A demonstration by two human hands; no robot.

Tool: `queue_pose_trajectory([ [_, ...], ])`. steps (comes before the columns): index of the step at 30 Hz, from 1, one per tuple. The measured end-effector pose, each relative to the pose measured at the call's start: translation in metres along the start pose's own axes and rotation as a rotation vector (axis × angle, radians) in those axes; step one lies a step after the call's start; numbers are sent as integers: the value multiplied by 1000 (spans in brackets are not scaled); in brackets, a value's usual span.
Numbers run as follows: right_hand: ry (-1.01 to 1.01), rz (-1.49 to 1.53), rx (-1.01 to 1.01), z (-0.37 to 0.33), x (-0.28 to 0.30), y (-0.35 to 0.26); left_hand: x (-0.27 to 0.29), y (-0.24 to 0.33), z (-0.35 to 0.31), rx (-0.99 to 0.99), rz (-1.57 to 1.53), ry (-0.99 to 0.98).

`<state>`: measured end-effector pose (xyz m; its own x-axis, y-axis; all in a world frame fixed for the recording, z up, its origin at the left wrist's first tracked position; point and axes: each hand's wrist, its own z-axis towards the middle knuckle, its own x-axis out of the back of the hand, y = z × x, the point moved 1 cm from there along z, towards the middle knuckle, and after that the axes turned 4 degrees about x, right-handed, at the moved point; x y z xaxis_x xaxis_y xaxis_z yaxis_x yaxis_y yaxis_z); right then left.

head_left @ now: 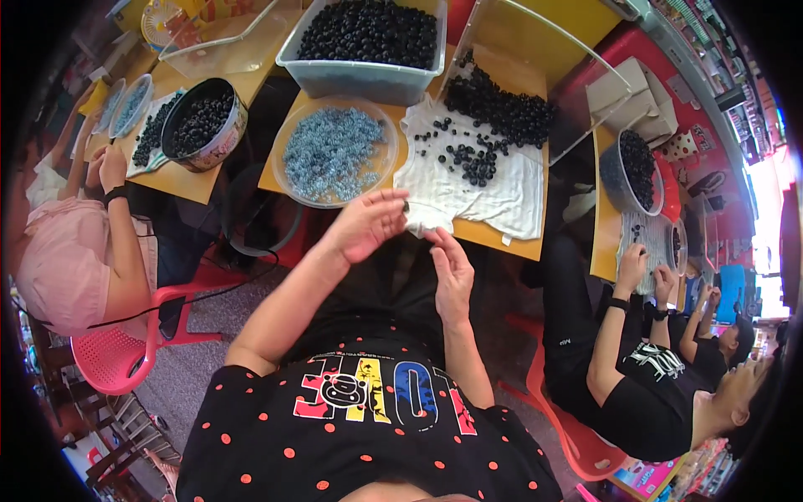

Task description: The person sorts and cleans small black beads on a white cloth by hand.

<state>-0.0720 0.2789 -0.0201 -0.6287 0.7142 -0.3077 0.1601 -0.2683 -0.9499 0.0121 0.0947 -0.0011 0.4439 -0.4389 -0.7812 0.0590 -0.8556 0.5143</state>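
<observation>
My left hand (374,224) is raised over the front edge of the table, palm turned inward. Between its thumb and fingertips is a small dark round bead (406,206). Just to the right is my right hand (452,274), its fingertips drawn together; what they pinch, if anything, is too small to make out. The hands are apart. Beyond them a white cloth (510,197) carries loose black beads (478,166) and a thick heap of black beads (500,110). Left of the cloth, a round clear tray (291,186) holds many tiny light blue pieces (328,153).
A clear plastic bin (360,79) full of black beads stands at the back. A tilted clear container (577,142) borders the heap. Co-workers sit left and right, with a black-bead bucket (219,149) and a tub (623,197) near them. Pink chairs (125,360) flank me.
</observation>
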Motion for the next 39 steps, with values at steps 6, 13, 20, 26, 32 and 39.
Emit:
queue_pose_trajectory([
  [6, 28, -181, -200, -11, 20, 10, -46, 148, 93, -357, 251, 39],
  [13, 6, -512, -96, -9, 25, -1, -88, 157, 106, -365, 624, 138],
  [20, 115, -679, 65, 29, 45, -20, -13, 3, 13, -76, 578, 26],
  [26, 53, -1086, 505, 116, 43, -19, 38, -69, -59, 175, 523, 204],
  [32, -12, -1293, 667, 166, 24, -5, 64, -51, -75, 43, 504, 248],
  [39, -136, -1416, 768, 195, 16, 1, 67, -60, -71, 73, 450, 249],
])
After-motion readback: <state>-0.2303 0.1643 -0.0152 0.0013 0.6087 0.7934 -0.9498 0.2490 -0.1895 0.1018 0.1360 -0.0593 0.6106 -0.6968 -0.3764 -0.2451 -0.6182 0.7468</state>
